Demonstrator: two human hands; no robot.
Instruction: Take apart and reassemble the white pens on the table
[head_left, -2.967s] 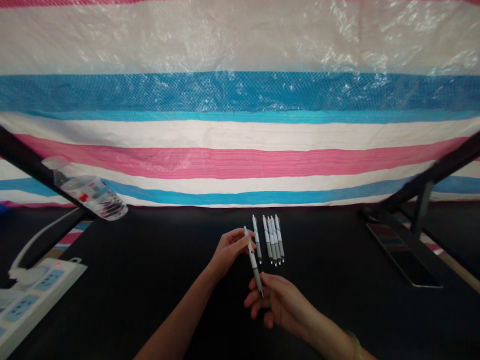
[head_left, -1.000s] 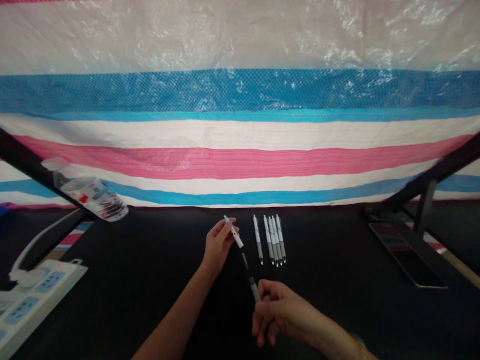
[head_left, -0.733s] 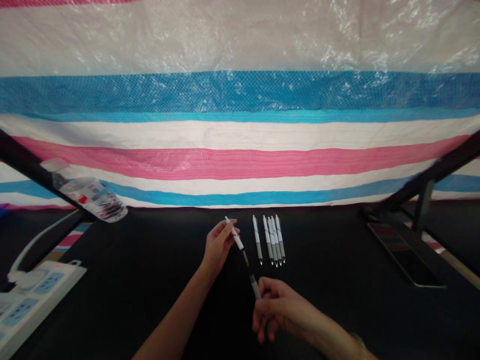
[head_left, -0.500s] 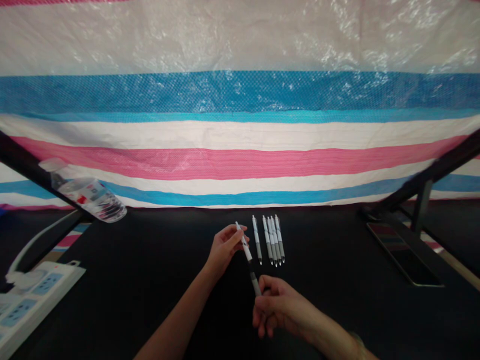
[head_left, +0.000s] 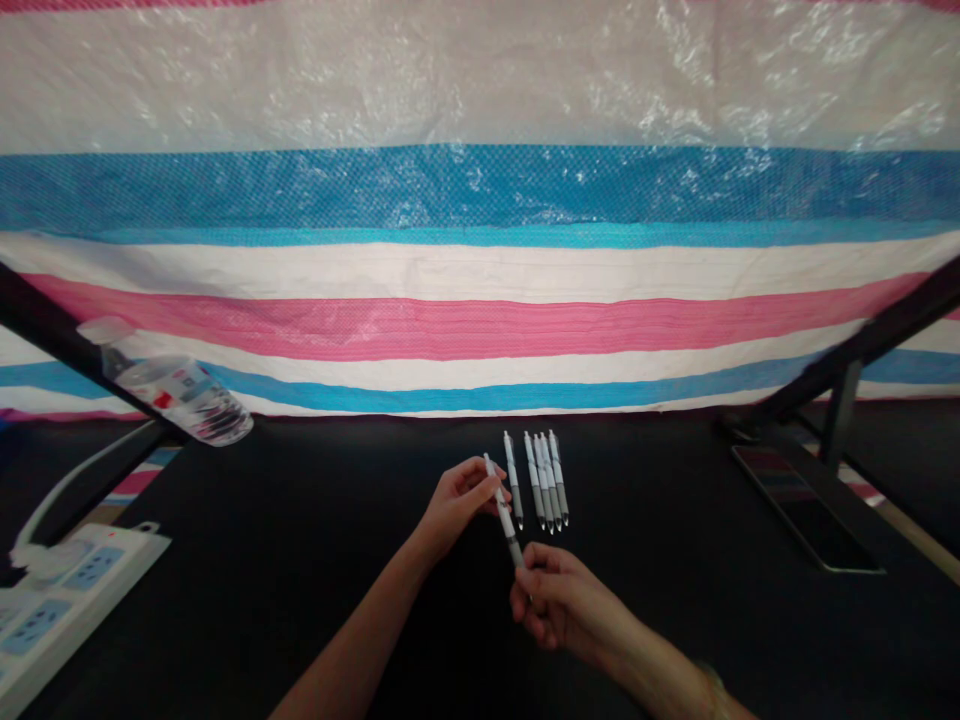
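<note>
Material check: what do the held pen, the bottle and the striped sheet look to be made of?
Held pen: probably plastic, smooth and white; its grey grip looks matte, perhaps rubber.
Bottle: likely clear plastic, see-through with glints.
Striped sheet: apparently woven plastic, glossy, with fine weave and crinkled highlights.

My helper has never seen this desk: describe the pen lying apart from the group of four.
On the black table before the striped sheet, look near the middle, where the left hand and right hand hold a white-and-grey pen. Just to its right, similar ones lie flat; the lone pen is the leftmost, set apart by a gap from the close group of four.
</note>
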